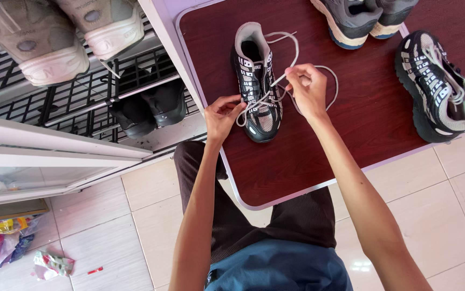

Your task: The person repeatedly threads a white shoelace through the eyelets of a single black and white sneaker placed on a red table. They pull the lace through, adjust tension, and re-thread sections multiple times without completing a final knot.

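Note:
A black, white and grey sneaker [258, 81] stands on a dark red table [351, 124], toe pointing towards me. Its white lace [292, 51] loops loosely out to the right. My left hand [223, 114] pinches one lace end beside the toe on the shoe's left side. My right hand [307, 89] grips the other stretch of lace just right of the shoe, pulling it taut across the eyelets. The matching sneaker [437, 86] lies at the table's right edge, apart from both hands.
A grey and blue pair of shoes [362, 19] sits at the table's far edge. To the left a white wire shoe rack [81, 102] holds beige sneakers [65, 35] and black shoes [149, 105]. Colourful wrappers [6, 242] lie on the tiled floor at lower left.

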